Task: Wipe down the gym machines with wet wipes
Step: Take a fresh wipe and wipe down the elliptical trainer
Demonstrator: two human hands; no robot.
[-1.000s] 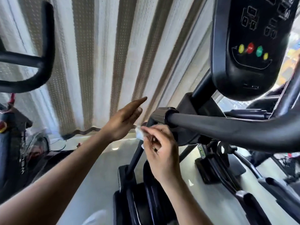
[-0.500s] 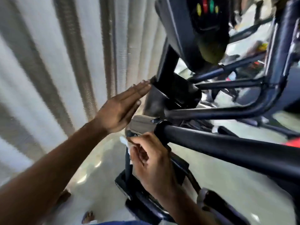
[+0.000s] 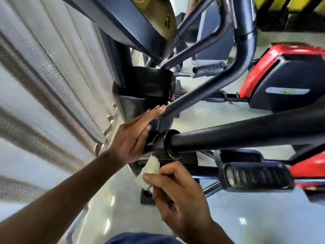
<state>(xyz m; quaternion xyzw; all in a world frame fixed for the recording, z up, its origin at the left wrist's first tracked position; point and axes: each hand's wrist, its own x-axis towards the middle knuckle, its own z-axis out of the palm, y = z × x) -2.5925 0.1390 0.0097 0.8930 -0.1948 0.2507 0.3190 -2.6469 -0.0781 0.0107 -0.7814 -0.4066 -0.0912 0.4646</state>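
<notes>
Pinched in my right hand (image 3: 177,196), the wet wipe (image 3: 149,170) sits just under the handlebar joint (image 3: 168,143).
From the largest down: I see the machine (image 3: 140,90) with my left hand (image 3: 131,136) flat and straight-fingered against its black housing, holding nothing. I judge the wipe soft, limp and light, easily bunched, best held by its folded middle. No containers show.

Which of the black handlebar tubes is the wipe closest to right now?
The thick lower tube, running right from the ringed collar. The wet wipe, pinched in the right hand, sits just below that collar; the thinner tube runs higher.
</notes>
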